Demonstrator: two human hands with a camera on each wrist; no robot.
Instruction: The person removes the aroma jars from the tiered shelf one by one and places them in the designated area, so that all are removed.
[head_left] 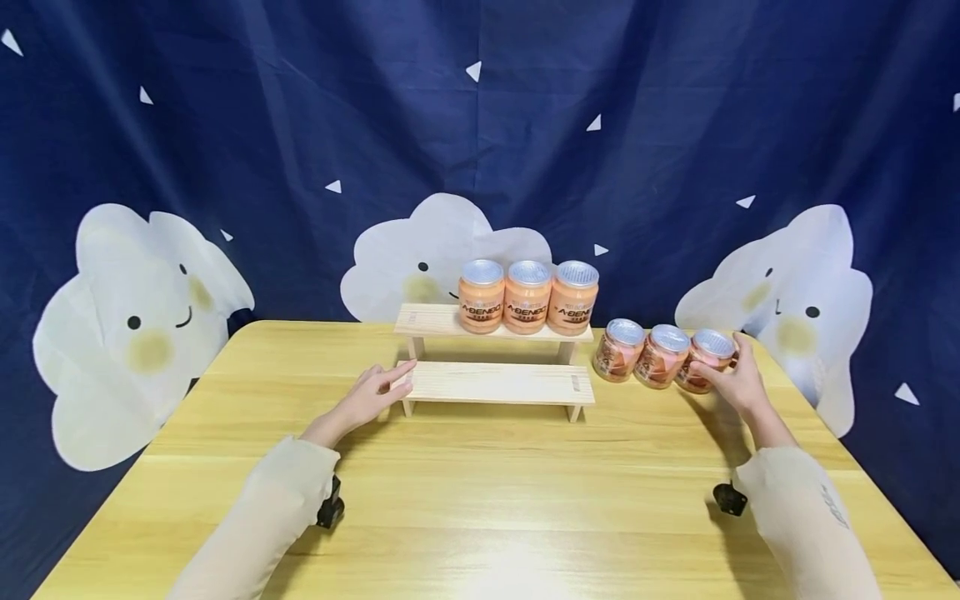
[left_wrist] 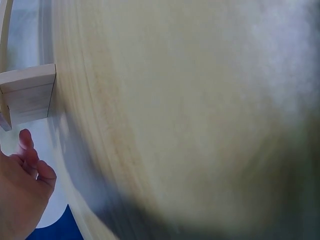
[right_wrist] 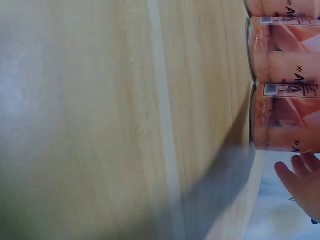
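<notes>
My right hand (head_left: 738, 379) is at the rightmost jar (head_left: 697, 379) of a row of three on the table, thumb on its near side and fingers round its right side. The jars are orange with silver lids; beside it stand the middle jar (head_left: 660, 360) and the left jar (head_left: 618, 354). My left hand (head_left: 369, 398) is at the left end of the lower wooden step (head_left: 491, 382), index finger straight and touching or very near it. In the left wrist view the other fingers (left_wrist: 46, 172) bend loosely and hold nothing.
Three more jars (head_left: 526, 300) stand side by side on the upper wooden step (head_left: 431, 319), labels facing me. The wooden table (head_left: 480, 492) reaches back to a dark blue curtain (head_left: 420, 100) with white clouds.
</notes>
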